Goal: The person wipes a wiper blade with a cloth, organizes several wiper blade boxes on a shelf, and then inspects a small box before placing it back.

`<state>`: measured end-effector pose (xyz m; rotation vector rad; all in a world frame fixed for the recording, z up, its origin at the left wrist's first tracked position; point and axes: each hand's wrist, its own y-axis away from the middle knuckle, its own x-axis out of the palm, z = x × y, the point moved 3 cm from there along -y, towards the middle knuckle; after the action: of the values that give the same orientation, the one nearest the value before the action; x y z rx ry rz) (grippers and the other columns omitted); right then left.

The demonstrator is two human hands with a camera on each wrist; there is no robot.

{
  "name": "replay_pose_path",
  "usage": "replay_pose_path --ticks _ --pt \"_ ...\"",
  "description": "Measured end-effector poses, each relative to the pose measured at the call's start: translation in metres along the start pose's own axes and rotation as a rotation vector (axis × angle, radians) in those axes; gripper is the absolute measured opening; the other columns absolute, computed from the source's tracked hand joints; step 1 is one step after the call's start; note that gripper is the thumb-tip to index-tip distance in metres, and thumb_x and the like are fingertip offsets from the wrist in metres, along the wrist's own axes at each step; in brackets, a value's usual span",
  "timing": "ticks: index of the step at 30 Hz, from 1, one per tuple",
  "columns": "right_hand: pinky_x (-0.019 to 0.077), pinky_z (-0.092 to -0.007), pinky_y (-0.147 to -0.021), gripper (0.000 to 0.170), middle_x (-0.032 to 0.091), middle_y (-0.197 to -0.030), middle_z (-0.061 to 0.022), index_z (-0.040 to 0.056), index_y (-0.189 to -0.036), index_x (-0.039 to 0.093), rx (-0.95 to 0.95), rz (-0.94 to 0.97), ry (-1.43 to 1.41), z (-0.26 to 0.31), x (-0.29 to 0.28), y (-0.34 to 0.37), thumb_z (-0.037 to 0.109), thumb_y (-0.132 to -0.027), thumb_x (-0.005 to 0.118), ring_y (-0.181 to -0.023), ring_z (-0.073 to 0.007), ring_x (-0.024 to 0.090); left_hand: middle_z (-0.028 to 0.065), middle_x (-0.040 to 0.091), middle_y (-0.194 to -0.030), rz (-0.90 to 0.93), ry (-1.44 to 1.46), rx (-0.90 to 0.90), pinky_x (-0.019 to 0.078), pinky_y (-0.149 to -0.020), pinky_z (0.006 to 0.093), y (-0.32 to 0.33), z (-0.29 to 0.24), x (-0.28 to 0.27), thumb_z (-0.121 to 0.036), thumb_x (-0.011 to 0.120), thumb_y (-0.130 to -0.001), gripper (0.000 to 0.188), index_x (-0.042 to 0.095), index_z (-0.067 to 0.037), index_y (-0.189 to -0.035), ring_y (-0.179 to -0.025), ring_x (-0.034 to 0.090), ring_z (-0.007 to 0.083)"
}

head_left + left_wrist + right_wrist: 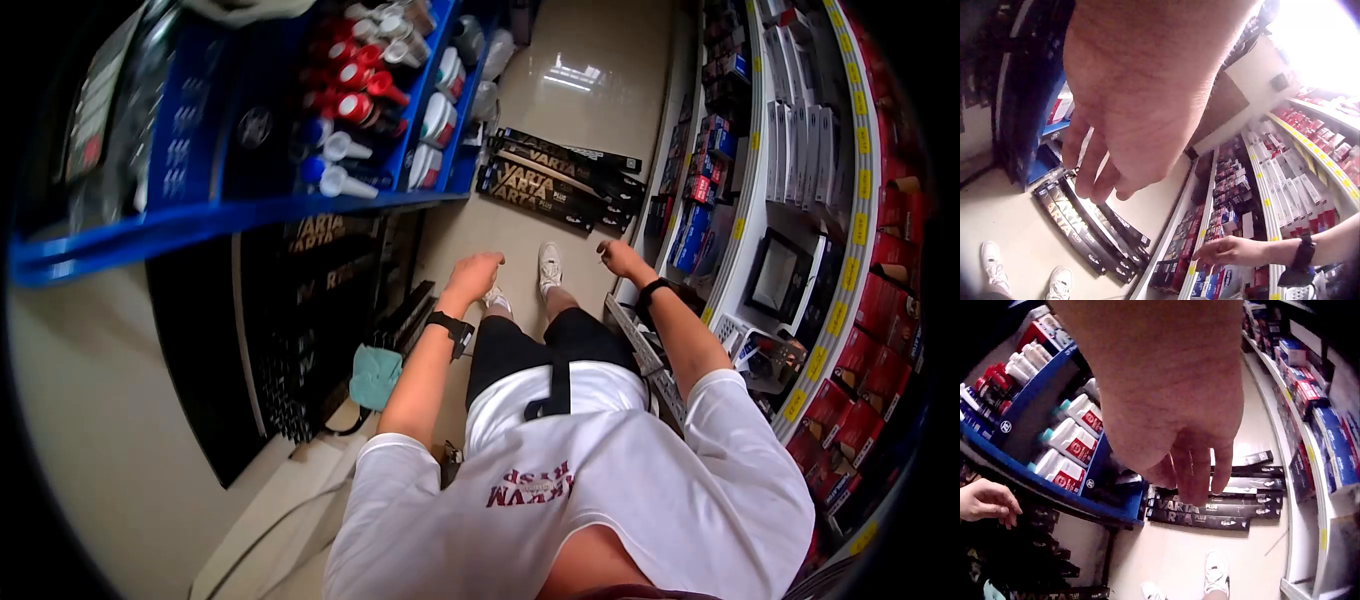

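1. The long black VARTA boxes (545, 182) lie side by side on the floor, far ahead of the white shoes (549, 266).
2. The left hand (474, 277) hangs above the floor, fingers loose with slight gaps, gripping nothing.
3. The right hand (625, 261), nearer the right shelving (858, 185), also hangs free, fingers relaxed and a little apart.
4. The step looks like standing over the boxes between grips; taking one would call for stooping and reaching forward with both hands.
5. The blue rack (240, 220) at left, holding bottles (438, 118), and the right shelving narrow the aisle, so a long box could knock either.
6. A green cloth (376, 376) sits near, left of the left forearm.
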<state>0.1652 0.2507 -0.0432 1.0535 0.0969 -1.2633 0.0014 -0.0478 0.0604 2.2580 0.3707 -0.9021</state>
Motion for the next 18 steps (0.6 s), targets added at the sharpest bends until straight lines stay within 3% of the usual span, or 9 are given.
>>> replay_pose_path --ticks 8,11,12,17,18 --pt "0.0505 -0.0453 -0.085 0.027 0.067 -0.096 -0.025 0.0002 -0.104 0.066 0.225 0.014 -0.184 -0.075 0.039 0.006 0.008 -0.081 0.054 -0.094 -0.0416 0.063 0.02 0.067 -0.102 0.129 0.087 -0.103 0.0486 -0.083 0.0484 -0.095 0.058 0.053 -0.011 0.045 -0.088 0.028 0.063 -0.011 -0.109 -0.098 0.061 0.039" --pt "0.0513 -0.0437 -0.081 0.024 0.068 -0.097 -0.0215 0.0011 -0.101 0.065 0.234 -0.004 -0.112 -0.106 0.064 0.004 0.008 -0.081 0.055 -0.093 -0.0386 0.064 0.0206 0.066 -0.103 0.183 0.093 -0.141 0.0485 -0.084 0.0481 -0.123 0.094 0.082 -0.011 0.045 -0.088 0.029 0.063 -0.012 -0.11 -0.098 0.061 0.0389" --pt "0.0511 -0.0438 -0.082 0.024 0.068 -0.098 -0.0219 0.0015 -0.101 0.065 0.287 0.015 -0.11 -0.115 0.066 -0.001 0.009 -0.081 0.055 -0.093 -0.0394 0.064 0.0238 0.065 -0.102 0.218 0.144 -0.196 0.0479 -0.086 0.0461 -0.132 0.098 0.085 -0.009 0.047 -0.088 0.028 0.062 -0.005 -0.11 -0.099 0.06 0.0411" --pt "0.0488 -0.0459 -0.092 0.028 0.068 -0.105 -0.0212 0.0092 -0.108 0.068 0.602 0.142 0.08 -0.12 0.058 -0.028 0.014 -0.084 0.054 -0.105 -0.0373 0.062 0.0237 0.066 -0.099 0.191 0.143 -0.251 0.0484 -0.086 0.0454 -0.169 0.152 0.129 -0.01 0.047 -0.087 0.028 0.063 -0.005 -0.109 -0.096 0.061 0.0404" --pt "0.0519 -0.0487 -0.086 0.025 0.066 -0.109 -0.022 0.0054 -0.103 0.066 0.602 0.108 0.084 -0.127 0.064 -0.035 0.018 -0.083 0.057 -0.103 -0.0402 0.063 0.0236 0.066 -0.098 0.185 0.146 -0.253 0.0486 -0.085 0.0451 -0.175 0.16 0.138 -0.009 0.047 -0.087 0.027 0.063 -0.005 -0.109 -0.095 0.062 0.0404"
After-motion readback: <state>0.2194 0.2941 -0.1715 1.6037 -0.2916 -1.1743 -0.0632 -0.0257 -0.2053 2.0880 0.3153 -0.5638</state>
